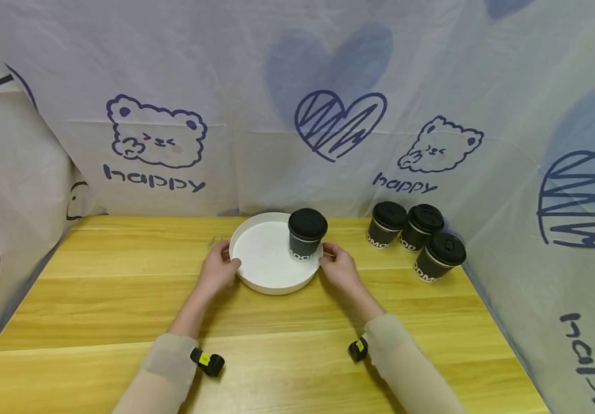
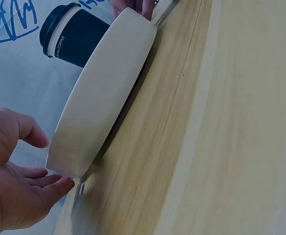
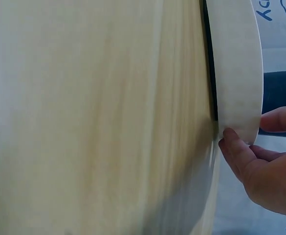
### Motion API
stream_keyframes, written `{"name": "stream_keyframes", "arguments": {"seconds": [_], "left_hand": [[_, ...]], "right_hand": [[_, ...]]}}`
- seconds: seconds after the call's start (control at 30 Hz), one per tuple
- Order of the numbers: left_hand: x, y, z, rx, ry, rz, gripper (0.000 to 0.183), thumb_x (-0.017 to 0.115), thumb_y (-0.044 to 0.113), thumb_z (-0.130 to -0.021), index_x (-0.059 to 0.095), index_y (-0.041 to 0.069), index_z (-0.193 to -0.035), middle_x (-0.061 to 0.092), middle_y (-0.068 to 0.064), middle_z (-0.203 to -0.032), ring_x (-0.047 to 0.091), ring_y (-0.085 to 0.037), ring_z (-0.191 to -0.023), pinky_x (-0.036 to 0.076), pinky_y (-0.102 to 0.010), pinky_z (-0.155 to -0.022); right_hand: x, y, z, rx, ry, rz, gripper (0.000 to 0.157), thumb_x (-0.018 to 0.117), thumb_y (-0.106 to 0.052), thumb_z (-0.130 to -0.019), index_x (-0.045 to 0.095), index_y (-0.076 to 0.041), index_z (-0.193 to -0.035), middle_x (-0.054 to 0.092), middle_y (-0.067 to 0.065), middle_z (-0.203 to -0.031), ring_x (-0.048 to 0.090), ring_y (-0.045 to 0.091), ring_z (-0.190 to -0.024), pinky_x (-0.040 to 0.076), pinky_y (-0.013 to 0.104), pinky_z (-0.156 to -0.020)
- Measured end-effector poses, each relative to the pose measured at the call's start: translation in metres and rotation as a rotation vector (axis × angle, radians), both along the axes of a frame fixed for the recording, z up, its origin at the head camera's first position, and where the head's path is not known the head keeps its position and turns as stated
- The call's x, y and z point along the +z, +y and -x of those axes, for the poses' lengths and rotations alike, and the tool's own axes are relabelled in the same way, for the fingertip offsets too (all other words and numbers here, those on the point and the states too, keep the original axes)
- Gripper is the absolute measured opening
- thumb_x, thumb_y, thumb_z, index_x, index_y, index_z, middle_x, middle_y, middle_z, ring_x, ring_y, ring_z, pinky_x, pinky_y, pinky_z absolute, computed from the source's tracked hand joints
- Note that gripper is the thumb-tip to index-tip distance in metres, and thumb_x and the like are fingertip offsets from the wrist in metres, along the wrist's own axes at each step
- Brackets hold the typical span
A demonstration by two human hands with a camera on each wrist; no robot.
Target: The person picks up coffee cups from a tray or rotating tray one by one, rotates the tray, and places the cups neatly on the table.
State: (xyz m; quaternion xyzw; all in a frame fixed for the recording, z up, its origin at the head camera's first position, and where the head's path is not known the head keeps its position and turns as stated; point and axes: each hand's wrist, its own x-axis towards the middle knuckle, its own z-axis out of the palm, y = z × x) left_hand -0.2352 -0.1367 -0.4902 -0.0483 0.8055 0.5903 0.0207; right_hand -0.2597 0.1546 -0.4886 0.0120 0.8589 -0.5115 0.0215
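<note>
A round white tray (image 1: 263,253) is between my two hands near the back of the table. One black paper coffee cup (image 1: 304,234) with a black lid stands upright inside it, towards the right. My left hand (image 1: 217,268) grips the tray's left edge, thumb at the rim and fingers at the underside. On the opposite edge my right hand (image 1: 340,266) pinches the tray the same way. A dark gap shows beneath the tray wall (image 2: 103,93) in the left wrist view; whether any part touches the table is unclear.
Several matching lidded cups are in view; three stand grouped at the table's back right: a left one (image 1: 386,225), a middle one (image 1: 420,227) and a front one (image 1: 438,257). A printed white cloth (image 1: 256,161) hangs behind the wooden table (image 1: 276,351) and along its sides.
</note>
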Motion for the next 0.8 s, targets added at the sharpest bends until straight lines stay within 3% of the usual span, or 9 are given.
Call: {"name": "stream_keyframes", "arguments": {"seconds": [0.5, 0.63, 0.8], "left_hand": [[-0.002, -0.002, 0.003, -0.026, 0.004, 0.044, 0.065, 0.053, 0.005, -0.093, 0.034, -0.014, -0.153, 0.049, -0.035, -0.146, 0.052, -0.046, -0.134, 0.047, -0.049, -0.112], [-0.004, -0.003, 0.006, -0.047, 0.018, 0.092, 0.065, 0.054, 0.005, -0.093, 0.035, -0.014, -0.152, 0.051, -0.035, -0.144, 0.053, -0.044, -0.132, 0.048, -0.049, -0.111], [-0.004, -0.008, 0.009, -0.087, 0.071, 0.240, 0.061, 0.058, 0.007, -0.093, 0.042, -0.014, -0.148, 0.053, -0.033, -0.140, 0.051, -0.043, -0.131, 0.043, -0.053, -0.114]], "right_hand": [[0.002, -0.002, -0.011, -0.030, -0.003, 0.051, 0.050, 0.060, -0.006, -0.098, 0.053, 0.007, -0.145, 0.058, 0.022, -0.146, 0.061, 0.035, -0.129, 0.054, 0.043, -0.104], [0.002, 0.002, -0.010, -0.055, 0.054, 0.123, 0.049, 0.059, -0.003, -0.098, 0.053, 0.006, -0.145, 0.059, 0.020, -0.145, 0.060, 0.036, -0.130, 0.052, 0.044, -0.105], [0.003, 0.007, -0.007, -0.035, 0.167, 0.160, 0.055, 0.054, 0.003, -0.095, 0.047, 0.006, -0.149, 0.056, 0.021, -0.147, 0.054, 0.037, -0.134, 0.046, 0.048, -0.112]]}}
